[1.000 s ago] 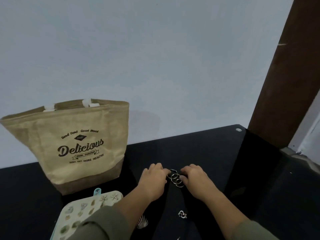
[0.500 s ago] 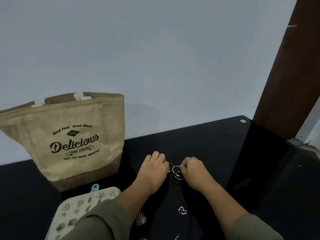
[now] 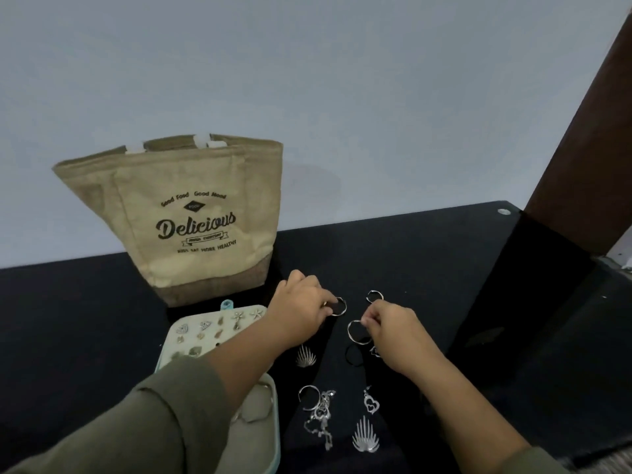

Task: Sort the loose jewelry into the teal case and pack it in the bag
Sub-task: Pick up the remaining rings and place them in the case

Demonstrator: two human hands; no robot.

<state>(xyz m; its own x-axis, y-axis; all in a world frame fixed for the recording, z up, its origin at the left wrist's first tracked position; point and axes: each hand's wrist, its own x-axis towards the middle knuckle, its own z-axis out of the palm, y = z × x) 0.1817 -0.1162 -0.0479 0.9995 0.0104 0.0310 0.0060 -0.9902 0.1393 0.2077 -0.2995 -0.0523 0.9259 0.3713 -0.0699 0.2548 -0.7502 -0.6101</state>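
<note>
Rings pinched just right of the case [image 3: 227,305]
Left grip [image 3: 301,313] pinches a ring [image 3: 344,306], right grip [image 3: 398,338] a second ring [image 3: 349,331]; best seat them singly, pinch firm.

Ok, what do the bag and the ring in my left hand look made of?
Bag: coarse woven cloth, perhaps jute or canvas, matte tan, darker base band. Ring pinched by the left hand: probably metal, silver-toned and polished, since it glints.

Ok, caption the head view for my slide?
Left hand pinches one ring, right hand a second ring, beside the open teal case.
</note>
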